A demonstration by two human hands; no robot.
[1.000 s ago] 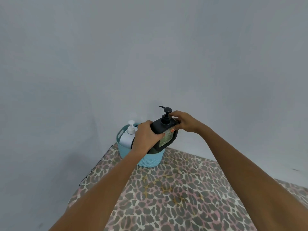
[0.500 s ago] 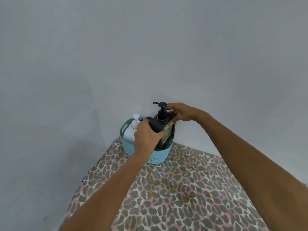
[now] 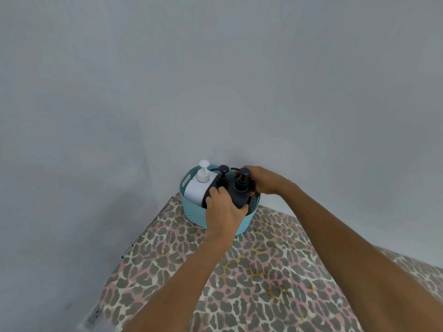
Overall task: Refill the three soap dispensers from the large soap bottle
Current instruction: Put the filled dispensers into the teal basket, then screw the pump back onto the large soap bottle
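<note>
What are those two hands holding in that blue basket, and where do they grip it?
Both hold the black soap dispenser in the basket: the left hand wraps its near side, the right hand grips its far shoulder by the pump.

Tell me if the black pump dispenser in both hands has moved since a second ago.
Yes. The black plastic pump dispenser went down into the light blue woven plastic basket, beside another black pump bottle; earlier it was above the rim.
</note>
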